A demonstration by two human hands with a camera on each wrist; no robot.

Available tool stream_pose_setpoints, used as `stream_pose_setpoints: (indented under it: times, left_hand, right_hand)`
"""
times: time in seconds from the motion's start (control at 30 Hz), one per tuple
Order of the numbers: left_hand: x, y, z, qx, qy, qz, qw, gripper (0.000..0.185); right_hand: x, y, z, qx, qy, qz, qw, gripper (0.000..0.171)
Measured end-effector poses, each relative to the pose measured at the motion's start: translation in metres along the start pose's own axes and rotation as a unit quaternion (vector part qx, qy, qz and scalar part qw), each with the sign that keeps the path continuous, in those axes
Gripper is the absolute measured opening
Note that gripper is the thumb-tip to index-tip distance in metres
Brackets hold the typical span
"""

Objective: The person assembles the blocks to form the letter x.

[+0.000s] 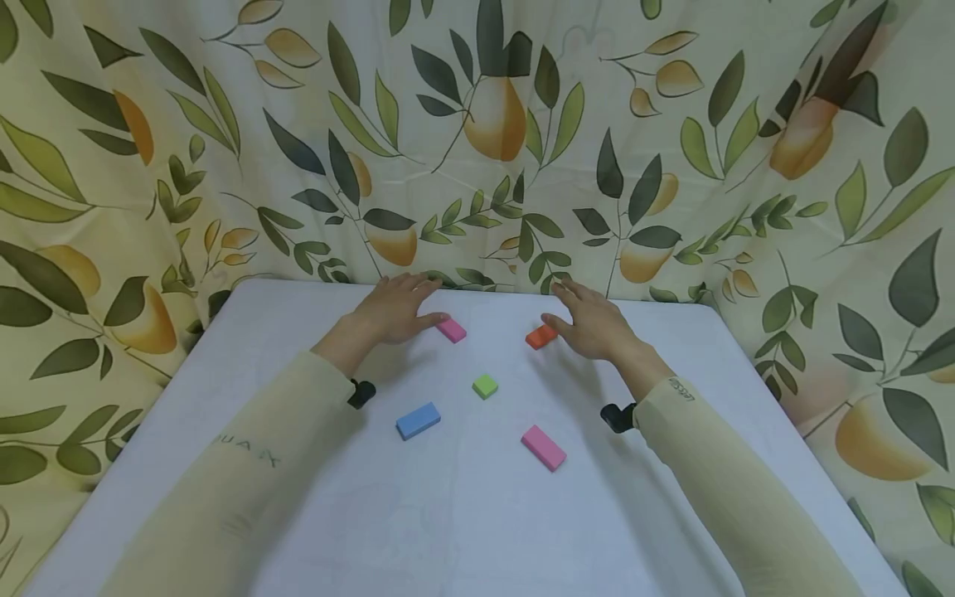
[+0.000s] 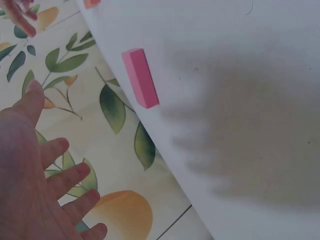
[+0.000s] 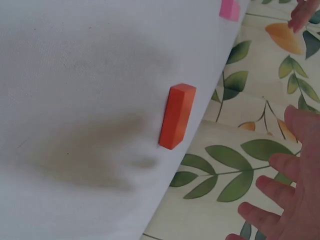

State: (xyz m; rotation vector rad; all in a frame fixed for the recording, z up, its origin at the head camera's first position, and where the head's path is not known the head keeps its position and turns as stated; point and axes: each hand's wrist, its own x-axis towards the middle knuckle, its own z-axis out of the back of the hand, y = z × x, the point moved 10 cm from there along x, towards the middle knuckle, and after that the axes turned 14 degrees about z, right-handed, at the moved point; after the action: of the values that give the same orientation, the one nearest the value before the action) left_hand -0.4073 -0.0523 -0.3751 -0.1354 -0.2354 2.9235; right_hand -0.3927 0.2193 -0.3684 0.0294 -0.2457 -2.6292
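Both hands hovered palm down over the far end of the white table, fingers spread and holding nothing. The left hand was open, its thumb tip reaching toward a small pink block lying just beside it; whether thumb and block touched could not be told (the left wrist view showed a gap between the fingers and the block). The right hand was likewise splayed, its thumb close to an orange block. Nearer the person lay a green block, a blue block and a larger pink block, well apart from both hands.
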Motion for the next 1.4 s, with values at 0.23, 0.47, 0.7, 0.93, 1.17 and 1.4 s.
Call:
stream_pose_setpoints:
  times: [0.23,0.47,0.7,0.93,1.17,1.4]
  left_hand:
    - [-0.004,-0.004,-0.001,-0.001,-0.001,-0.006,1.0,0.073]
    - [-0.008,-0.011,-0.001,-0.004,-0.003,-0.02,0.9998,0.07]
    - [-0.01,-0.018,-0.002,0.003,-0.004,-0.039,0.9992,0.068]
    - [-0.011,-0.019,-0.004,-0.013,0.005,-0.039,0.9991,0.065]
    - [-0.013,-0.02,-0.01,-0.012,0.01,-0.044,0.9989,0.064]
    - [-0.016,-0.023,-0.015,-0.026,0.02,-0.039,0.9987,0.065]
  right_hand:
    - [-0.002,0.002,0.0,-0.005,-0.003,0.004,1.0,0.072]
    - [-0.007,0.006,-0.001,0.012,-0.006,0.002,1.0,0.068]
    - [-0.012,0.009,0.001,0.009,-0.008,0.011,1.0,0.068]
    - [-0.018,0.011,0.003,0.014,-0.006,0.015,1.0,0.071]
    - [-0.023,0.01,0.004,0.016,-0.005,0.015,1.0,0.071]
    - [-0.027,0.015,0.003,0.017,-0.001,0.034,0.999,0.061]
